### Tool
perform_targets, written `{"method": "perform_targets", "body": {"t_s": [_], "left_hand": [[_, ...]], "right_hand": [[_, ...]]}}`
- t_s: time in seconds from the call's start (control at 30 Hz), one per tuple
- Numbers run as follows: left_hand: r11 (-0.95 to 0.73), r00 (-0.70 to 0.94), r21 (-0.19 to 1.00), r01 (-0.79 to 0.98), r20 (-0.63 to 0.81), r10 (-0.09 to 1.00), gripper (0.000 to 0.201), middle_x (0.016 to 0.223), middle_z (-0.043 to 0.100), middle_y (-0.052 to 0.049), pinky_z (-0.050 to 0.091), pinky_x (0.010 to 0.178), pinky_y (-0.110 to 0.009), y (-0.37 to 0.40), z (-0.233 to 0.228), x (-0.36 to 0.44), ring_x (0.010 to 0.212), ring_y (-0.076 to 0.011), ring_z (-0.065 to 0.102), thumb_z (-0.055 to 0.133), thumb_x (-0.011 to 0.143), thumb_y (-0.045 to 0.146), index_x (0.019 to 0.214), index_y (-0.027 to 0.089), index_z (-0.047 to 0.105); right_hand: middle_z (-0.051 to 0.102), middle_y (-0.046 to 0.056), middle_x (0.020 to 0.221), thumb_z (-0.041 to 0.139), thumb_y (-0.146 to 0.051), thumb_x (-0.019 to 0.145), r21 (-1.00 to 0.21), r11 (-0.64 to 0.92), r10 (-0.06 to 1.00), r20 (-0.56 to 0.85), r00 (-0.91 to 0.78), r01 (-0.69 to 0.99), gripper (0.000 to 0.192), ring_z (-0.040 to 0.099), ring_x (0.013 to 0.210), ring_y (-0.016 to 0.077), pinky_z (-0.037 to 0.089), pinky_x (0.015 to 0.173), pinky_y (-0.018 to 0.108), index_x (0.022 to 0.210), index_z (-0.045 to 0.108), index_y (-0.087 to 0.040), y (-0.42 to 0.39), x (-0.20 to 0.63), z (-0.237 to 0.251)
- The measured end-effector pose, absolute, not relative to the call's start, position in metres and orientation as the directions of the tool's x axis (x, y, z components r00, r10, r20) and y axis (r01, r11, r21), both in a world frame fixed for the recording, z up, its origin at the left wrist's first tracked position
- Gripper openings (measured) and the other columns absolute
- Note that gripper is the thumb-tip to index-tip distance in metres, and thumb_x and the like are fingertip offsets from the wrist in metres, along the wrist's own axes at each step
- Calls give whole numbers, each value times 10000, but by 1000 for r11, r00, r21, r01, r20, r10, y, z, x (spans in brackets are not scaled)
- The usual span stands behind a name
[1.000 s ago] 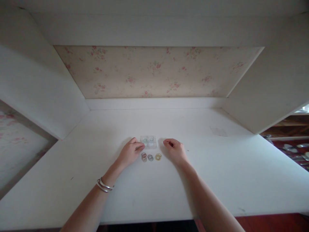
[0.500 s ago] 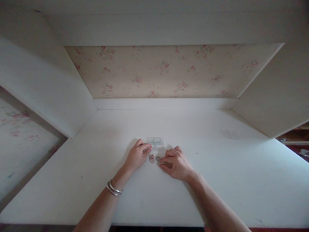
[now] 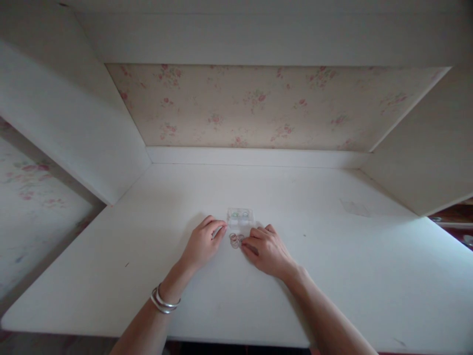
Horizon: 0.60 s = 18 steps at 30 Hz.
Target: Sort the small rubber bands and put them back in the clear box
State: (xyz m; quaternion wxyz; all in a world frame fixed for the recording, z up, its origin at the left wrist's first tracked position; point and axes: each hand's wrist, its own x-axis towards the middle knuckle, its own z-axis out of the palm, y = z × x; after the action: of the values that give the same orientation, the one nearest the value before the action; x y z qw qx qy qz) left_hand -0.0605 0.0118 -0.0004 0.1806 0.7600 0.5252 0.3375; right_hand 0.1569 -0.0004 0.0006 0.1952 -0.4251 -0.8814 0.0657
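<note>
Several small thin rings [image 3: 234, 241], coppery and silvery, lie in a loose cluster on the white desk. Just behind them is a clear plastic case [image 3: 240, 215] with two round greenish shapes in it. Thumb and index finger of my right hand [image 3: 269, 252] pinch a small ring [image 3: 241, 238] at the right side of the cluster. My left hand [image 3: 205, 242] is by the case's front left corner, its thumb and index fingertips pressed together. Whatever is between those left fingertips, if anything, is too small to make out. A pair of silver bangles [image 3: 164, 301] circles my left wrist.
A flat transparent piece of plastic [image 3: 354, 207] lies toward the desk's back right. White side panels and a floral back wall [image 3: 240, 108] enclose the white desk [image 3: 207, 185]. A small dark sliver [image 3: 126, 265] rests at the left.
My left hand has drawn slightly left, away from the case. The rings at my right fingertips now sit closer against the coppery ones. The whole view has shifted slightly.
</note>
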Motion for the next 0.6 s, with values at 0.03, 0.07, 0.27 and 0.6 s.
{"method": "perform_targets", "body": {"t_s": [0.03, 0.07, 0.27, 0.6], "left_hand": [[-385, 227, 627, 677, 320, 920, 241, 884, 618, -34, 465, 667, -232, 12, -1, -61, 759, -138, 572, 448, 916, 341, 939, 220, 655], [-387, 231, 624, 678, 319, 919, 242, 877, 620, -33, 463, 669, -233, 12, -1, -61, 752, -137, 570, 446, 917, 340, 937, 219, 654], [-400, 253, 608, 685, 317, 914, 241, 820, 628, -26, 438, 645, -233, 13, 1, -61, 698, -132, 554, 439, 919, 331, 927, 209, 647], [-405, 335, 614, 678, 233, 913, 239, 753, 616, -17, 417, 624, -230, 14, 0, -57, 673, -129, 547, 455, 915, 318, 898, 207, 666]], "right_hand": [[607, 12, 755, 525, -281, 877, -296, 624, 781, 283, -557, 724, 173, 517, 737, 142, 268, 717, 308, 812, 680, -237, 0, 157, 0], [608, 13, 764, 532, -279, 873, -308, 617, 786, 279, -552, 724, 162, 520, 749, 146, 271, 718, 307, 815, 678, -238, 0, 157, 0], [603, 24, 764, 481, -229, 904, -297, 622, 782, 271, -561, 724, 199, 514, 737, 152, 284, 724, 309, 808, 655, -219, 1, 157, -3], [600, 44, 834, 420, -284, 941, -505, 553, 833, 354, -426, 662, 243, 547, 791, 151, 365, 734, 287, 915, 650, -212, 8, 170, -3]]}}
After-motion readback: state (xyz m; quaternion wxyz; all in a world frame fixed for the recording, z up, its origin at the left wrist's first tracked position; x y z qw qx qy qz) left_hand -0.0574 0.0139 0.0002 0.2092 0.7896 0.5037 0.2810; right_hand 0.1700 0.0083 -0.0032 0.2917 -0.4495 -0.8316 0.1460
